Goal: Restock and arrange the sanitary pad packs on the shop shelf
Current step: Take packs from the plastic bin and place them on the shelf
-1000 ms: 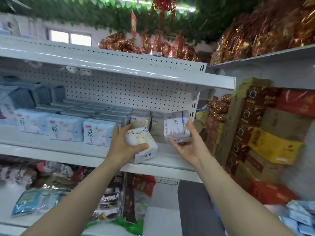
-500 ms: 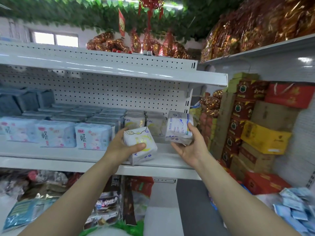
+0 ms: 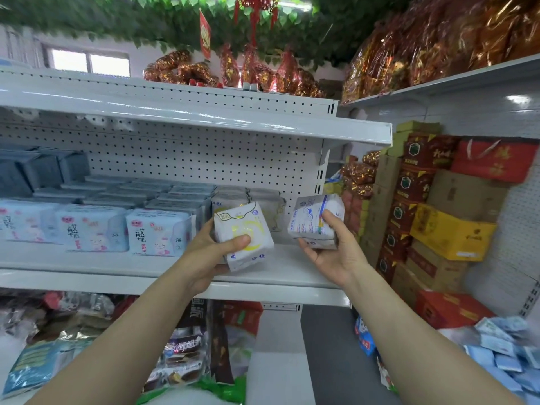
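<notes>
My left hand (image 3: 209,252) grips a white pad pack with a yellow ring print (image 3: 244,232), held tilted just above the front of the white shelf (image 3: 292,267). My right hand (image 3: 333,249) holds a white pad pack with blue print (image 3: 309,217) near the shelf's right end, with a second pack partly hidden under it. Behind them, two pale packs (image 3: 254,200) stand upright against the pegboard. Rows of light blue pad packs (image 3: 157,229) fill the shelf to the left.
An upper shelf (image 3: 204,118) overhangs the working shelf. Stacked red, yellow and brown cartons (image 3: 432,217) stand to the right. A heap of small blue packs (image 3: 508,352) lies at the lower right. Snack bags (image 3: 181,355) fill the shelf below.
Both hands have stayed near the shelf's right end with their packs. My right hand has lowered its pack slightly and turned it. The camera has shifted a little to the right.
</notes>
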Motion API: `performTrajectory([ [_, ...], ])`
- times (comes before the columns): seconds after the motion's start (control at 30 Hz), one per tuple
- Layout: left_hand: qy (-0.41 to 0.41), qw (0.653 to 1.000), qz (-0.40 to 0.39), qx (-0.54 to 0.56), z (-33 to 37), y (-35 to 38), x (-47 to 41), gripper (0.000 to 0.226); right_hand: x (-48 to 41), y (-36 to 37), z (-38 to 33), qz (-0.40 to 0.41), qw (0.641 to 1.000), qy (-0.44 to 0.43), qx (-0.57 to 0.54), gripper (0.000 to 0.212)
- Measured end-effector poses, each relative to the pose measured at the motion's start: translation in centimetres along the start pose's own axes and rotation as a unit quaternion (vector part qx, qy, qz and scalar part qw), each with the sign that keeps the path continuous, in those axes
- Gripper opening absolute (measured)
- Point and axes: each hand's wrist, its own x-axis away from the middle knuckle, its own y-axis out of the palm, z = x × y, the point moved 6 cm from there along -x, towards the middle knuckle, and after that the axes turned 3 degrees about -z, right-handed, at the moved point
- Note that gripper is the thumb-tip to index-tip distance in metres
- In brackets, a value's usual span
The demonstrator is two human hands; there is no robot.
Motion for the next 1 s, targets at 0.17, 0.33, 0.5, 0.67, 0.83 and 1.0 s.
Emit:
performTrajectory([
  [0.17, 0.004, 0.999, -0.008, 0.035, 0.4, -0.1, 0.2, 0.065, -0.2, -0.2, 0.5, 0.001, 0.998, 0.026, -0.058, 0.037],
  [0.33, 0.02, 0.998, 0.002, 0.055, 1.1, -0.6, 0.3, 0.067, 0.1, 0.5, 0.8, -0.015, 0.999, 0.026, -0.019, 0.023],
  [0.5, 0.035, 0.998, 0.006, 0.06, 1.9, -1.0, 0.4, 0.071, 0.0, 0.9, 1.2, -0.01, 0.999, 0.028, 0.025, 0.033],
  [0.67, 0.032, 0.998, -0.007, 0.048, 2.1, -1.2, 0.7, 0.087, -0.5, 1.5, 1.6, -0.001, 0.999, 0.023, 0.037, 0.05],
  [0.83, 0.031, 0.999, -0.009, 0.04, 2.0, -1.2, 0.8, 0.117, -0.9, 1.7, 1.7, -0.003, 0.999, 0.017, 0.034, 0.052],
  [1.0, 0.032, 0.998, -0.009, 0.055, 2.0, -1.1, 1.1, 0.097, -0.7, 1.2, 1.7, -0.013, 0.999, 0.026, 0.02, 0.055],
])
